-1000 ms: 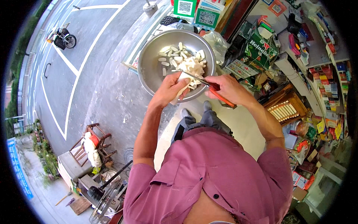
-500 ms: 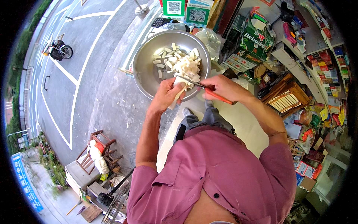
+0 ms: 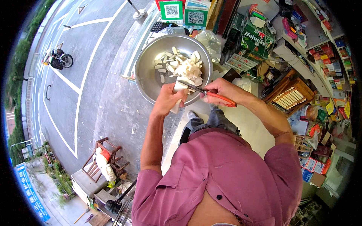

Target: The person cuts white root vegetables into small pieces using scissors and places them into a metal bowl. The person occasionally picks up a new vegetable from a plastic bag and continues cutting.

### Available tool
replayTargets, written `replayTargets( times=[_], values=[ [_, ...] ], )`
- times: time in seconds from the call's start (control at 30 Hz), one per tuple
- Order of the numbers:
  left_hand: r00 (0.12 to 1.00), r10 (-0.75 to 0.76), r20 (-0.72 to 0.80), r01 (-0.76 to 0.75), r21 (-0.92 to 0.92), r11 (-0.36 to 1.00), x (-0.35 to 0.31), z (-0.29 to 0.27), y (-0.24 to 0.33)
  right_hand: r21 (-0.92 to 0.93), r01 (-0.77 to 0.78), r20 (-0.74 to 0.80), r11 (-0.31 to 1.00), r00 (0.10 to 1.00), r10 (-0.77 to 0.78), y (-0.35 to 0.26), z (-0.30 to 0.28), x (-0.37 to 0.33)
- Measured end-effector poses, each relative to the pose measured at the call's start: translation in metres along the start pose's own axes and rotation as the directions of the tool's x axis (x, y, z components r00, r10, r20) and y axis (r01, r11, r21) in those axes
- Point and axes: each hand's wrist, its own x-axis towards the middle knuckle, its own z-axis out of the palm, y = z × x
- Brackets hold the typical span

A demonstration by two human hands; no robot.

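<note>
Over the near rim of a wide steel bowl (image 3: 148, 81), my left hand (image 3: 166, 99) is closed on a long, pale white piece of food (image 3: 180, 86), its cut end pointing into the bowl. My right hand (image 3: 223, 91) grips scissors (image 3: 223, 100) with red-orange handles. Their blades reach left to the end of the white piece and touch it or lie right beside it. Inside the bowl, thin white slices (image 3: 188, 69) are heaped toward the right, and several rounded ones are scattered to the left. My fingers hide part of the white piece.
Behind the bowl stand payment-code signs (image 3: 172, 12), a black calculator (image 3: 160, 26) and a clear plastic bag (image 3: 208, 43). Green boxes (image 3: 257, 37) and crowded shelves fill the right. At lower left is a wooden stool (image 3: 101, 158); a motorcycle (image 3: 59, 59) is parked on the road beyond.
The whole view has shifted slightly. My right hand and the scissors have dipped a little and tilted against the white piece. Both hands keep their holds.
</note>
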Motion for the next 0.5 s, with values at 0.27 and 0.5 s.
replayTargets(
  times=[0.27,0.5],
  values=[
    [0.998,0.022,0.063,-0.022,0.005,1.000,0.005,0.002,0.001,-0.663,0.351,-0.224,0.662,0.750,-0.622,0.026,0.017,0.013],
    [0.999,-0.039,0.037,0.040,-0.044,0.998,0.007,-0.007,0.001,-0.082,0.071,-0.098,0.994,0.992,-0.079,0.009,-0.001,-0.002]
  ],
)
